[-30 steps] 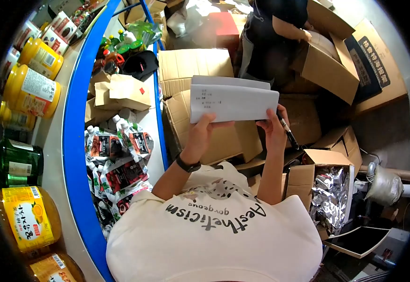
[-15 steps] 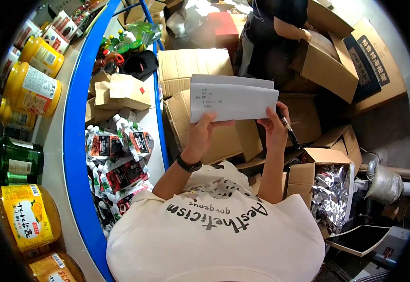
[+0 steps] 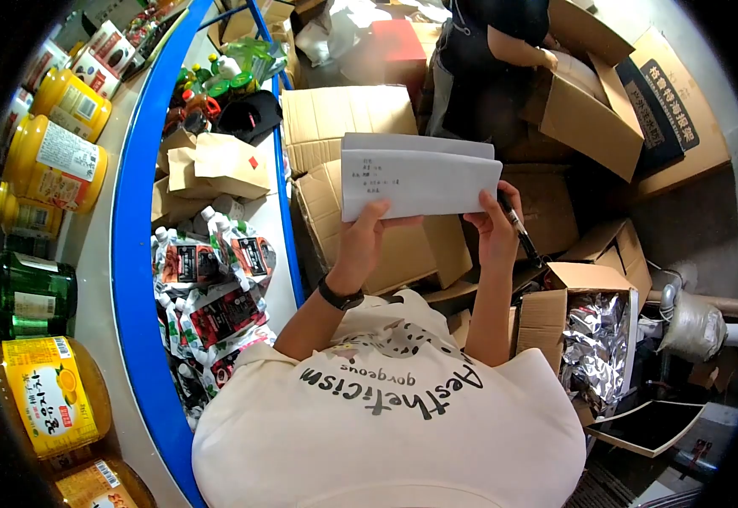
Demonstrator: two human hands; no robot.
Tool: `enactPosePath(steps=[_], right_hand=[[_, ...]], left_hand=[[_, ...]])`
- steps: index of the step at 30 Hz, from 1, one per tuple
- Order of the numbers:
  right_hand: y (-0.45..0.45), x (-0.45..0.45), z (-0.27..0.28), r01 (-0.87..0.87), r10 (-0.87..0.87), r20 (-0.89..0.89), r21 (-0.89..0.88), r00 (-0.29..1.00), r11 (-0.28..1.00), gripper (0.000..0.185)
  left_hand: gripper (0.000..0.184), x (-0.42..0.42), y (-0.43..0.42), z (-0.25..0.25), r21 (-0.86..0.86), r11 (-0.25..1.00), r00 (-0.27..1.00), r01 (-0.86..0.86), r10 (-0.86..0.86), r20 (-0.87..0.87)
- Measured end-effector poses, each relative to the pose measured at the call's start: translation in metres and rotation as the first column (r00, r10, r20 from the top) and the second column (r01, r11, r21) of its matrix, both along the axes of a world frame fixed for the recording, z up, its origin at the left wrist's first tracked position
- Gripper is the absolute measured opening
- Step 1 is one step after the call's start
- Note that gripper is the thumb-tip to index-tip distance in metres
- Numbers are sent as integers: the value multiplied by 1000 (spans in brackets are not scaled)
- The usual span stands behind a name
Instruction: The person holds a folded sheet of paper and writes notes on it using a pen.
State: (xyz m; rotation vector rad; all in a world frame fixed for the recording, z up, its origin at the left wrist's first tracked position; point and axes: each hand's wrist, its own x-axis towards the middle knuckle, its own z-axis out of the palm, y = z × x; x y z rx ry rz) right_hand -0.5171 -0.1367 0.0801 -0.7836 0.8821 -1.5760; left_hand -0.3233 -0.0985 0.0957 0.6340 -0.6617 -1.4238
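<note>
Left hand [image 3: 369, 227] pinches the written-on paper [image 3: 428, 184] at its 8 o'clock edge; right hand [image 3: 497, 222], at 4 o'clock, pinches it too, also clasping a pen [image 3: 519, 229].

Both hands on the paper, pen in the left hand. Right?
Wrong hand: the pen is in the right hand, not the left hand, as the head view shows. Both hands do hold the paper.

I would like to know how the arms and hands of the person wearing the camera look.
The left hand and right hand wear no gloves. A dark watch or band circles the left wrist; no band shows on the right. Both forearms are uncovered below a whitish shirt with dark lettering.
</note>
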Motion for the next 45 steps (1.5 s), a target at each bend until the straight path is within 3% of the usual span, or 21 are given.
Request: enactPosePath(steps=[39, 45], right_hand=[[5, 0, -2, 16, -16, -4, -12, 1000, 1000, 35], [7, -15, 6, 64, -67, -74, -40, 995, 997, 34]], left_hand=[[32, 0, 4, 0, 0, 1000, 1000, 18, -18, -8], [31, 18, 1, 15, -54, 981, 978, 186, -190, -88]])
